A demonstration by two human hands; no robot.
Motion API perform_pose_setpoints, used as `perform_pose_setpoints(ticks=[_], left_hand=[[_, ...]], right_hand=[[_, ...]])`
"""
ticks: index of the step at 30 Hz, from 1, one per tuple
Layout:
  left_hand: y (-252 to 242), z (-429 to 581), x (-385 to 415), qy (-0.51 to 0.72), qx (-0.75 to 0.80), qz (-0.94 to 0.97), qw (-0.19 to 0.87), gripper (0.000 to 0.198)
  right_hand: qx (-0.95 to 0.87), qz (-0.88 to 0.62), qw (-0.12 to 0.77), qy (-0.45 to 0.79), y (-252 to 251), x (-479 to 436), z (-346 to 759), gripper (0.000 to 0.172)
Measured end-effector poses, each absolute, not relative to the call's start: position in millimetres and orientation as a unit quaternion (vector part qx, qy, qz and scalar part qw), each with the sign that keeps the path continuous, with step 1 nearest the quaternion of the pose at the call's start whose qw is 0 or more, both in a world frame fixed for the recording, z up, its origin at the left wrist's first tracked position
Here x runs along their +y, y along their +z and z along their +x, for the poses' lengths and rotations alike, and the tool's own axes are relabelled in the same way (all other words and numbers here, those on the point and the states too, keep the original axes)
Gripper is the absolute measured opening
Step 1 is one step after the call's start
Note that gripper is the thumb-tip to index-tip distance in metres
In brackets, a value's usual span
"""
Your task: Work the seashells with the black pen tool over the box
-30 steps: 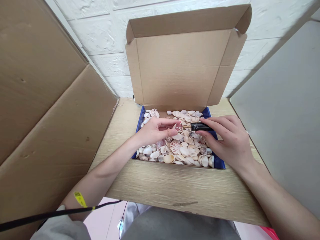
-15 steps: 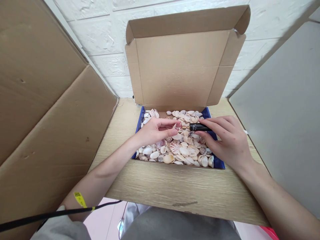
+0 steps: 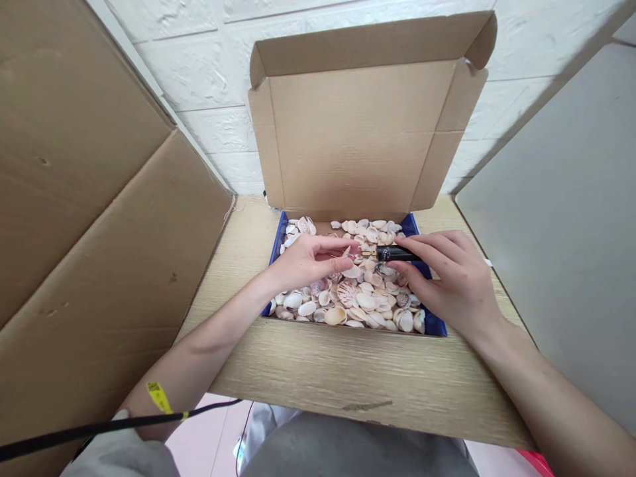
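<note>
Left hand: grip pressed together, thumb and forefinger pinching one small shell. The shell is held just above the heap of seashells, at the outer end of the left grip.

Right hand: grip closed round the rear half of a black pen-like tool, fingers on top, thumb beneath. The front half projects free of the grip.

Key relation: the tool's long axis runs nearly level, across the view from right to left. Its thin gold tip points out of the right grip straight at the left grip. The small shell lies directly left of the tip, on the same line. Tip and shell are very close; contact cannot be told. The left hand is the one on the shell, and the right reaches it only through the tool.

Below both grips: loose seashells fill a blue-edged box, its cardboard lid standing open beyond the hands. The box rests on the wooden desk.

Writing:
- A small pale mark sits on the tool's barrel just ahead of the right grip; it is unreadable.
- The yellow band on the left forearm carries dark print too small to read.
- No print shows on the lid.
</note>
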State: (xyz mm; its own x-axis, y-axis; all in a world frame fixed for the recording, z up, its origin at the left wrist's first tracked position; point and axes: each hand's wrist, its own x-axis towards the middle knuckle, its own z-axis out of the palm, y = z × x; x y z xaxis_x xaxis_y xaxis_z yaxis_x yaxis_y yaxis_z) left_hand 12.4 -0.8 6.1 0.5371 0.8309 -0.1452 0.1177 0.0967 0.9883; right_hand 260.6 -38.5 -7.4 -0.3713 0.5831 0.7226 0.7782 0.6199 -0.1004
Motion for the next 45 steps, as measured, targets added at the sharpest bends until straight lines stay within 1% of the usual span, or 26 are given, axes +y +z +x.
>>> perform_pose_setpoints(ticks=[4,9,14,17,21,27,30,34,39,45], left_hand=[[9.8,11.4,-1.1,0.263,0.395,0.627,0.618,0.043],[7.4,10.0,0.8,0.267,0.374,0.647,0.608,0.046],[4.9,9.3,-1.1,0.301,0.354,0.62,0.632,0.052],[5.2,9.1,-2.5,0.307,0.36,0.628,0.617,0.05],[5.3,10.1,-2.1,0.342,0.344,0.632,0.605,0.046],[3.9,12.8,-0.2,0.359,0.346,0.624,0.602,0.045],[3.0,12.9,0.5,0.357,0.355,0.62,0.602,0.046],[3.2,12.2,0.2,0.346,0.365,0.616,0.606,0.047],[5.6,11.7,-1.4,0.295,0.354,0.623,0.632,0.046],[6.8,11.3,-1.5,0.283,0.344,0.659,0.605,0.043]], right_hand=[[-0.821,-0.4,0.379,-0.151,-6.3,-38.5,260.0,0.032],[-0.818,-0.391,0.384,-0.172,-5.4,-38.2,260.7,0.033],[-0.828,-0.415,0.362,-0.104,-5.4,-39.5,260.9,0.028],[-0.827,-0.428,0.356,-0.075,-7.5,-41.3,259.3,0.023],[-0.827,-0.425,0.359,-0.085,-9.3,-43.0,257.0,0.019],[-0.832,-0.408,0.366,-0.09,-8.6,-43.5,257.6,0.017],[-0.835,-0.399,0.369,-0.084,-9.3,-43.6,259.6,0.02],[-0.838,-0.381,0.375,-0.109,-8.7,-42.9,261.3,0.029],[-0.843,-0.356,0.379,-0.142,-4.7,-41.5,260.7,0.039],[-0.844,-0.363,0.376,-0.122,-5.7,-40.6,260.0,0.036]])
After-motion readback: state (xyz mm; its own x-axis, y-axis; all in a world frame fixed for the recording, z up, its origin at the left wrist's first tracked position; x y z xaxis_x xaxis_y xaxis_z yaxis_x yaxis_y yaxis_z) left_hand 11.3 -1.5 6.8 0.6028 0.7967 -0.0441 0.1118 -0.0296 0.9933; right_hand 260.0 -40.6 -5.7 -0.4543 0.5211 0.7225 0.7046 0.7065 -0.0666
